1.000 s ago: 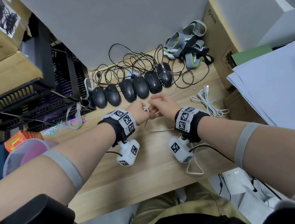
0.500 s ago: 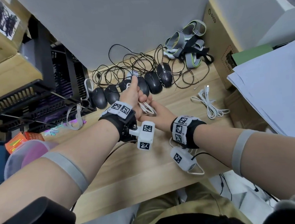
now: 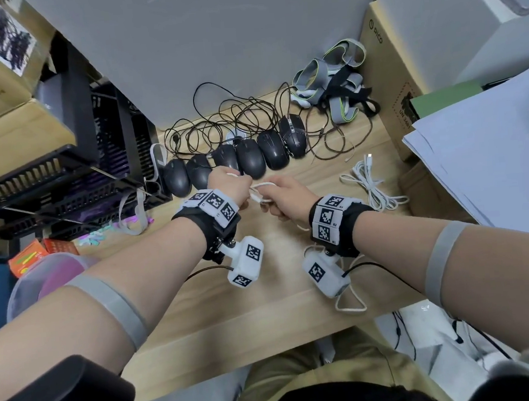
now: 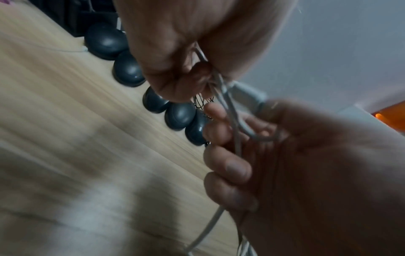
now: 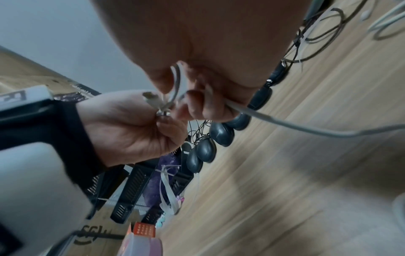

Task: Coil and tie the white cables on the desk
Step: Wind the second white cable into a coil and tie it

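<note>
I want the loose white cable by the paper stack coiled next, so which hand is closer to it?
Right. The right hand is just left of the loose white cable. The left hand is farther left, near the mice. Both grip another white cable.

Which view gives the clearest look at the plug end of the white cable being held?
The right wrist view: the plug sticks out between both hands, unobstructed. The head view shows only a small bit of white cable between the hands. The left wrist view shows cable strands, but no plug can be made out.
</note>
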The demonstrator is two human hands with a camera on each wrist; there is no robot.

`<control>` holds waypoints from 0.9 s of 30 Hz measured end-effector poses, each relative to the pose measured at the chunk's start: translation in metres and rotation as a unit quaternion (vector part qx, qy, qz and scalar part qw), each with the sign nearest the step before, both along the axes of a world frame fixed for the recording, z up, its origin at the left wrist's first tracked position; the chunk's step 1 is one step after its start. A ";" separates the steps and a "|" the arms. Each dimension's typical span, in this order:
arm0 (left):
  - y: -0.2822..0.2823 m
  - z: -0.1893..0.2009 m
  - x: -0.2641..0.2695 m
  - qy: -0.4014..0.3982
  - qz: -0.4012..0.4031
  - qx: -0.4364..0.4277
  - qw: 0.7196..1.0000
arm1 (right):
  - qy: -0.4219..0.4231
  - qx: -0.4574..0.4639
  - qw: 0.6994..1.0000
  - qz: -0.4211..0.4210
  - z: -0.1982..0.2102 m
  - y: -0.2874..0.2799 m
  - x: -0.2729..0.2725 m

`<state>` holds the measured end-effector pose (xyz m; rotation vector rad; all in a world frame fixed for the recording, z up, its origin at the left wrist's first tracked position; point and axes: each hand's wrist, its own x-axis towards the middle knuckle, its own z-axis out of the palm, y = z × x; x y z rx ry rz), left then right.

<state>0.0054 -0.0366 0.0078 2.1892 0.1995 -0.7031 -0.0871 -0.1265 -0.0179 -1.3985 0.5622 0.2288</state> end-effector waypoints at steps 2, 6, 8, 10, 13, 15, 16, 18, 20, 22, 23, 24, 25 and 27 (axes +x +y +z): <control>-0.003 -0.001 0.001 0.014 0.019 0.014 1.000 | -0.022 0.008 1.000 -0.006 -0.001 0.002 -0.001; -0.001 0.001 0.005 0.088 0.040 0.049 0.994 | -0.097 -0.153 0.983 0.027 -0.001 0.004 -0.003; 0.003 0.000 0.005 0.102 0.016 0.060 0.993 | -0.086 -0.172 0.981 0.015 -0.002 0.002 -0.003; 0.007 -0.001 0.003 0.038 -0.072 0.096 0.992 | -0.065 -0.146 0.987 0.013 -0.005 0.000 -0.001; 0.010 0.007 -0.006 -0.083 -0.218 0.042 0.971 | -0.006 -0.065 0.998 0.026 -0.004 -0.004 0.004; 0.008 0.017 -0.018 -0.056 -0.272 -0.032 0.960 | 0.023 -0.039 0.998 0.037 -0.002 -0.007 0.008; 0.007 0.021 -0.026 -0.025 -0.294 -0.054 0.954 | 0.031 -0.031 0.998 0.042 0.000 -0.009 0.009; 0.006 0.021 -0.032 0.000 -0.315 -0.054 0.947 | 0.031 0.034 0.998 0.038 0.002 -0.011 0.010; 0.007 0.019 -0.029 0.009 -0.292 -0.070 0.954 | 0.014 0.137 0.990 0.012 0.005 -0.013 0.010; 0.007 0.015 -0.021 0.007 -0.299 -0.076 0.951 | 0.019 0.212 0.976 -0.049 0.007 -0.018 0.008; 0.007 0.013 -0.016 -0.007 -0.320 -0.057 0.946 | 0.028 0.236 0.967 -0.089 0.008 -0.021 0.007; 0.008 0.012 -0.012 -0.020 -0.354 -0.030 0.935 | 0.034 0.250 0.959 -0.126 0.008 -0.024 0.006; 0.009 0.011 -0.010 -0.024 -0.386 0.000 0.922 | 0.036 0.254 0.955 -0.151 0.007 -0.027 0.003; 0.010 0.008 -0.007 -0.020 -0.408 0.034 0.912 | 0.045 0.238 0.956 -0.167 0.003 -0.034 -0.003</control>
